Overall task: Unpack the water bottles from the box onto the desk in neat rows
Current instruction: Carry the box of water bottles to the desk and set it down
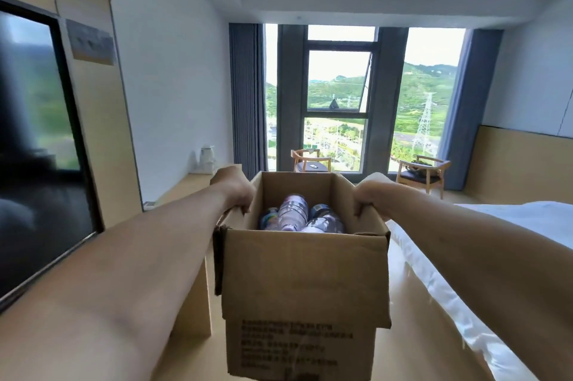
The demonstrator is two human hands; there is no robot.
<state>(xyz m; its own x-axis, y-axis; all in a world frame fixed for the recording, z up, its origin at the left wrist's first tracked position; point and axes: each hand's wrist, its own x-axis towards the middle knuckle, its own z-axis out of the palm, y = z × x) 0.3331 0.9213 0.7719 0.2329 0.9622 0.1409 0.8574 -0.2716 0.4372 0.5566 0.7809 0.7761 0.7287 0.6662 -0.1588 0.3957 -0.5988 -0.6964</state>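
While we hold the cardboard box [305, 272] up in front of us, our left hand [237, 191] grips its left rim and our right hand [370, 194] clamps the right rim, fingers curled over the edges. Water bottles [297, 214] lie jumbled inside; the desk [198, 180] sits left, bed [508, 225] right.

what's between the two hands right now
In the head view, the open brown cardboard box spans the gap between left hand and right hand, with clear plastic water bottles lying inside.

Wooden desk [198, 182] along left wall; white kettle [207, 160] on it.
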